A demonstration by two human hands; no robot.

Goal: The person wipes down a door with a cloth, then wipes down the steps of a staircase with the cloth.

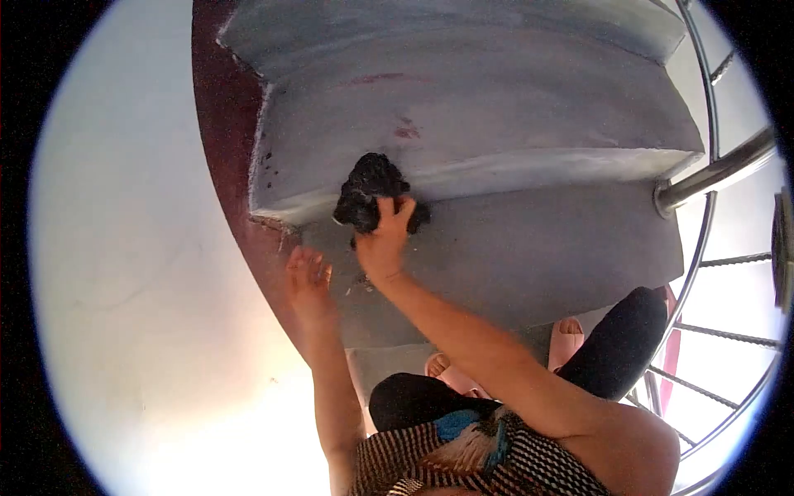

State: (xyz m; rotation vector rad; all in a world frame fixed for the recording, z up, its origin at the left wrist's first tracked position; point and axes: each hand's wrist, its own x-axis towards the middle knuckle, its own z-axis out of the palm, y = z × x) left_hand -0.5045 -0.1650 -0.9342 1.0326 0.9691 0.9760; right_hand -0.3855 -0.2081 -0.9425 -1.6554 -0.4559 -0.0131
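Note:
A crumpled black cloth (370, 183) lies bunched against the edge of a grey stair step (529, 240), near the step's left end. My right hand (385, 244) is on the cloth, its fingers pressed into the dark folds; part of the grip is hidden. To the left and nearer to me, my left hand (309, 277) hovers by the maroon wall border (236, 165). Its fingers are loosely bent and apart, with nothing in them, and slightly blurred. Small bits of debris (361, 285) lie on the step beside my right wrist.
Another step (480, 99) rises behind, with reddish marks on it. A white wall (124, 207) bounds the left. Along the right runs a metal railing (724, 174) with thin bars. My feet in pink slippers (566, 343) stand on a lower step.

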